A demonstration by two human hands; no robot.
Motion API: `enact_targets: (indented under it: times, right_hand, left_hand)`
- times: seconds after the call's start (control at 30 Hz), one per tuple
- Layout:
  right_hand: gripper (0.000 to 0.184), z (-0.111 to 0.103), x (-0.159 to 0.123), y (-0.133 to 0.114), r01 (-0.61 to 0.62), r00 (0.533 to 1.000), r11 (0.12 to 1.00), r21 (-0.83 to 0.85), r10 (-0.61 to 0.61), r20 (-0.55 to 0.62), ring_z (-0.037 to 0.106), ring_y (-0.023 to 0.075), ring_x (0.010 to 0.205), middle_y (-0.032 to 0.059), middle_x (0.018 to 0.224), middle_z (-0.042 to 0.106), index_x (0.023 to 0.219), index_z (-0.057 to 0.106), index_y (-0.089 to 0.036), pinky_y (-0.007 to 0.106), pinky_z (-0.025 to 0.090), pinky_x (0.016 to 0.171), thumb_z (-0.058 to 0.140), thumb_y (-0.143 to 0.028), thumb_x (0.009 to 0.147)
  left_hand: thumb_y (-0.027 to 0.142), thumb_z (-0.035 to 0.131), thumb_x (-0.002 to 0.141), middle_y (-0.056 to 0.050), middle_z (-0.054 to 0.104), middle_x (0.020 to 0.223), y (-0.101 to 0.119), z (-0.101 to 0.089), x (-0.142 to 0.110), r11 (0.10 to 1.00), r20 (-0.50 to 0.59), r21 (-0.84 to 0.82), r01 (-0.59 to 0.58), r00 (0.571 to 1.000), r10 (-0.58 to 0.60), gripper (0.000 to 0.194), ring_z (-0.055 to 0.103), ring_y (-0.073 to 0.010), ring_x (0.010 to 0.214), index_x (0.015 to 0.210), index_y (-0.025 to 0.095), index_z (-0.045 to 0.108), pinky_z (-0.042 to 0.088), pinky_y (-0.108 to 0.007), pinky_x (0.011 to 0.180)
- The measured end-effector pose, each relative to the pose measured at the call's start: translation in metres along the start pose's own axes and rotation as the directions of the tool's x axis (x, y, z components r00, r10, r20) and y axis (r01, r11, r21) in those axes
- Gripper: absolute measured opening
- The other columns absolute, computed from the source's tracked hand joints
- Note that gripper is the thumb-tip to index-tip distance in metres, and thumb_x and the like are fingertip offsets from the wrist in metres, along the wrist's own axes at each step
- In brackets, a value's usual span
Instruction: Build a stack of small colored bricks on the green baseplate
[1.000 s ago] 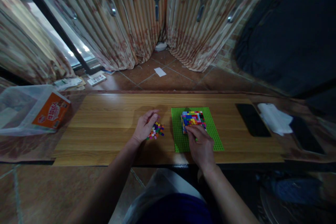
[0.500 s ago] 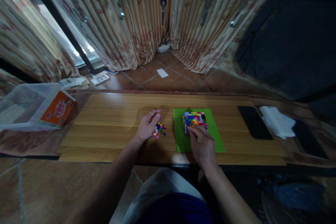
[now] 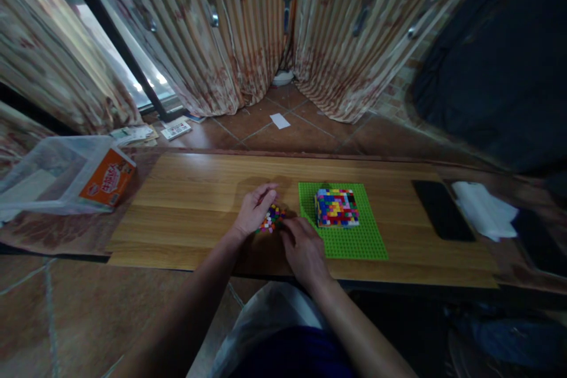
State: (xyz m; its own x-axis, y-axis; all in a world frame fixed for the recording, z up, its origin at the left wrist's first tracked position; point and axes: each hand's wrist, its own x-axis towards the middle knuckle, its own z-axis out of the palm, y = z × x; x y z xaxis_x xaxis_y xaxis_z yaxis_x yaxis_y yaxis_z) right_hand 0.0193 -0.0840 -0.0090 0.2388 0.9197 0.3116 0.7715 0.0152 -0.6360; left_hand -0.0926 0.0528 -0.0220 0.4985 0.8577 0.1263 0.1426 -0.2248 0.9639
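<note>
My left hand (image 3: 256,211) rests on its edge at the left of a small pile of loose coloured bricks (image 3: 271,220), fingers stretched out, holding nothing visible. From the right, my right hand (image 3: 305,250) reaches to the pile's near right edge, its thumb and forefinger slightly apart and no brick visible between them. Beyond that hand, a block built of many small coloured bricks (image 3: 337,208) stands on a green studded baseplate (image 3: 354,243). The block's top shows a patchwork of yellow, red, blue, pink and white.
The wooden board (image 3: 190,207) lies under everything. A black phone-like slab (image 3: 443,211) and a white cloth or tissue pack (image 3: 485,209) lie at the right. A clear plastic bin (image 3: 66,162) with an orange label stands at the left. Curtains (image 3: 248,47) hang behind.
My right hand has left the brick block and moved left to the loose pile. My left hand stays beside the pile. The whole view has shifted slightly.
</note>
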Motion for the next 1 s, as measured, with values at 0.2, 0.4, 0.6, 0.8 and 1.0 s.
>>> enact_targets:
  times: [0.2, 0.4, 0.6, 0.8, 1.0]
  right_hand:
    - [0.025, 0.016, 0.008, 0.003, -0.010, 0.994, 0.996, -0.085, 0.019, 0.106, 0.062, 0.0223, 0.100, 0.0100, 0.102, 0.067, 0.103, 0.069, -0.018, 0.036, 0.051, 0.090, 0.048, -0.013, 0.092]
    - [0.027, 0.002, -0.002, 0.005, 0.021, 1.000, 0.997, 0.069, -0.023, 0.019, 0.064, 0.0183, 0.092, 0.0083, 0.096, 0.067, 0.104, 0.069, -0.019, 0.031, 0.053, 0.083, 0.043, -0.018, 0.096]
    - [0.024, -0.035, -0.016, 0.010, -0.062, 0.991, 0.986, 0.155, 0.079, -0.105, 0.067, 0.0164, 0.084, 0.0066, 0.093, 0.067, 0.098, 0.071, -0.021, 0.030, 0.056, 0.076, 0.048, -0.021, 0.094]
    - [0.019, -0.068, -0.021, 0.023, -0.145, 0.967, 0.978, 0.149, 0.172, -0.187, 0.067, 0.0174, 0.089, 0.0059, 0.097, 0.068, 0.099, 0.071, -0.023, 0.033, 0.056, 0.081, 0.053, -0.023, 0.092]
    - [0.018, -0.073, -0.008, 0.035, -0.181, 0.931, 0.982, 0.062, 0.191, -0.312, 0.066, 0.0188, 0.088, 0.0074, 0.096, 0.070, 0.094, 0.072, -0.020, 0.034, 0.055, 0.077, 0.056, -0.027, 0.091]
  left_hand:
    - [0.050, 0.049, 0.092, -0.007, 0.071, 0.095, -0.003, -0.001, 0.000, 1.000, 0.015, 0.001, 0.007, 1.000, -0.007, 0.047, 0.067, -0.0167, 0.077, 0.121, 0.015, 0.061, 0.054, -0.028, 0.072]
    - [0.050, 0.048, 0.093, -0.007, 0.071, 0.094, -0.002, -0.001, 0.001, 1.000, 0.014, 0.024, -0.012, 1.000, 0.011, 0.047, 0.067, -0.0174, 0.079, 0.119, 0.014, 0.062, 0.054, -0.029, 0.074]
    - [0.050, 0.050, 0.092, -0.007, 0.071, 0.093, 0.002, -0.001, 0.000, 0.999, -0.001, 0.042, -0.009, 1.000, 0.009, 0.045, 0.067, -0.0177, 0.079, 0.117, 0.015, 0.064, 0.054, -0.029, 0.075]
    - [0.050, 0.050, 0.091, -0.007, 0.070, 0.093, 0.002, -0.001, 0.000, 1.000, -0.001, 0.019, 0.004, 1.000, -0.004, 0.045, 0.066, -0.0164, 0.079, 0.116, 0.015, 0.064, 0.053, -0.028, 0.074]
    - [0.050, 0.049, 0.092, -0.006, 0.070, 0.093, 0.000, 0.000, 0.000, 1.000, -0.012, 0.022, -0.005, 1.000, 0.005, 0.044, 0.065, -0.0162, 0.081, 0.116, 0.015, 0.065, 0.053, -0.028, 0.075]
